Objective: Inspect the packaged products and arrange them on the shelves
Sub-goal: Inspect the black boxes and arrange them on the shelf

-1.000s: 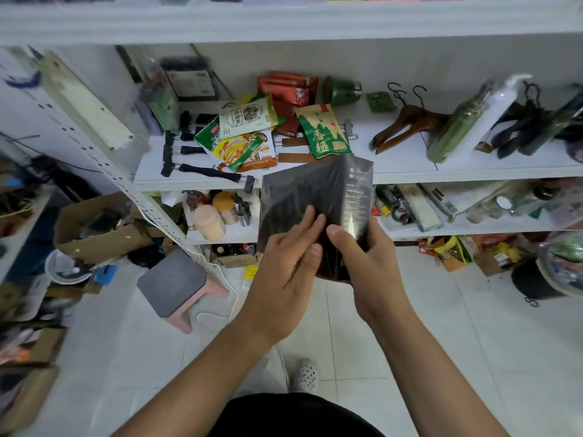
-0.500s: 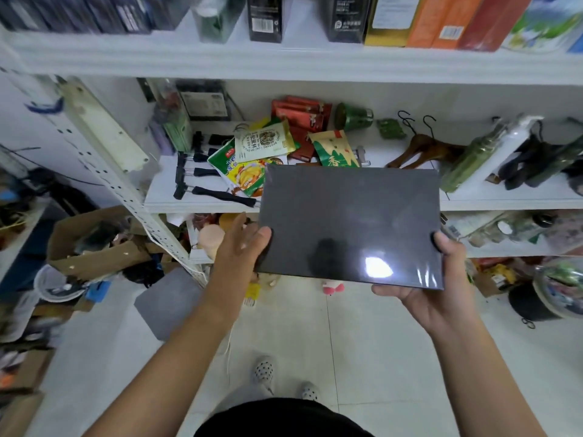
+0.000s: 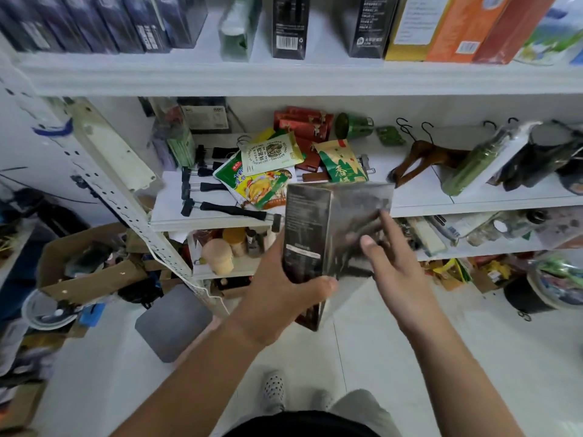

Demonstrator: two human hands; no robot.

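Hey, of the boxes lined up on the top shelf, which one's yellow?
The yellow box, between a black box on its left and an orange box on its right. No other box there is yellow.

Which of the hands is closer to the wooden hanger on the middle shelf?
Right. The right hand is below the wooden hanger, slightly to its left; the left hand, gripping the dark box, is lower and farther left.

The left hand [image 3: 284,298] grips a glossy dark box [image 3: 306,234] upright, its thumb across the lower front, before the middle shelf's [image 3: 441,203] front edge. The right hand [image 3: 394,263], blurred, lays straight fingers on the box's shiny side. Snack pouches [image 3: 268,156] lie on that shelf behind.
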